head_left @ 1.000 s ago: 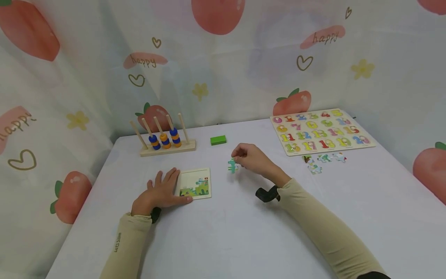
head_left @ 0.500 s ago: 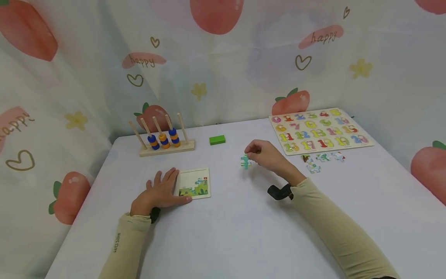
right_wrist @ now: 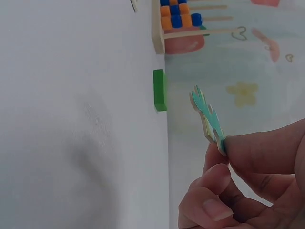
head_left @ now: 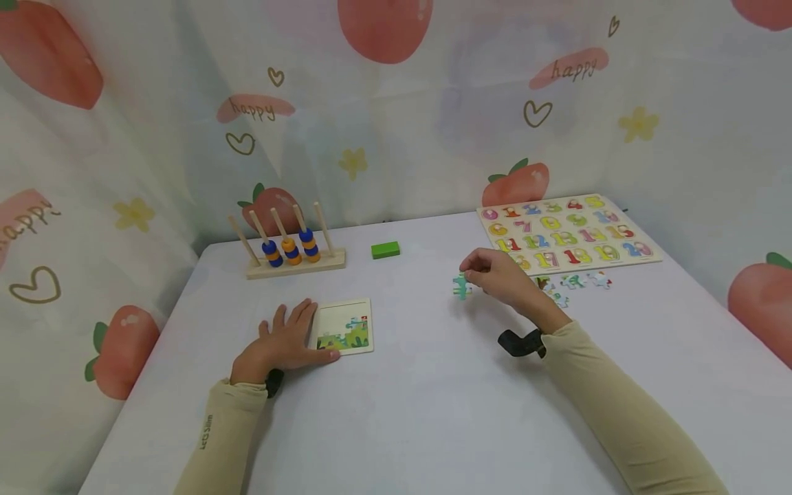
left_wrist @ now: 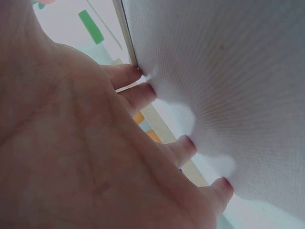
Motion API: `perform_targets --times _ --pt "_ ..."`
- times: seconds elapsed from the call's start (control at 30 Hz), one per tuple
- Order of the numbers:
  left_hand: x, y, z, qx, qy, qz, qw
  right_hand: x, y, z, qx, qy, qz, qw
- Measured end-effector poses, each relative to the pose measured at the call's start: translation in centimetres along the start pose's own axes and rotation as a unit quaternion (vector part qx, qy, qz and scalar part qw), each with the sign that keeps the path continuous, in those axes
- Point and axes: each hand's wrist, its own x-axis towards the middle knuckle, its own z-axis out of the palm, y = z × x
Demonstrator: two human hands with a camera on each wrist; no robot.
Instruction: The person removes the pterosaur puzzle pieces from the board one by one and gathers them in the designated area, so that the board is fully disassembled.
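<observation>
In the head view, the two hands are well apart over a white cloth-covered table (head_left: 402, 412). The left hand (head_left: 278, 349) lies with fingers spread at the left side of a square, pale wooden puzzle tray (head_left: 337, 313), thumb along its near edge. Interlocked pieces with green plant pictures (head_left: 346, 337) fill the near part of the tray and climb its right side. To the right, the right hand (head_left: 501, 278) pinches a small teal jigsaw piece (head_left: 461, 287) above the table, between the tray and several loose, multicoloured jigsaw pieces (head_left: 574, 281). These lie just beside the near edge of a rectangular wooden board of coloured numbers (head_left: 588, 237), at the far right. At the far left stands a wooden peg stand with blue and orange beads (head_left: 297, 264); a green rectangular block (head_left: 386, 250) lies to its right.

In the left wrist view, the palm fills the left side and four fingertips show, spread apart, with the green block beyond.

In the right wrist view, thumb and a finger clamp one end of the teal piece, which tilts and shows nearly edge-on, clear of the table.
</observation>
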Motion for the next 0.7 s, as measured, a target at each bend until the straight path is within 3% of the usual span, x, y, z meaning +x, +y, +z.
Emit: perform_targets --times 0.7 --pt "0.1 -0.1 0.0 0.001 0.005 0.005 1.0000 -2.9 2.9 -5.6 -0.026 0.030 0.028 0.9988"
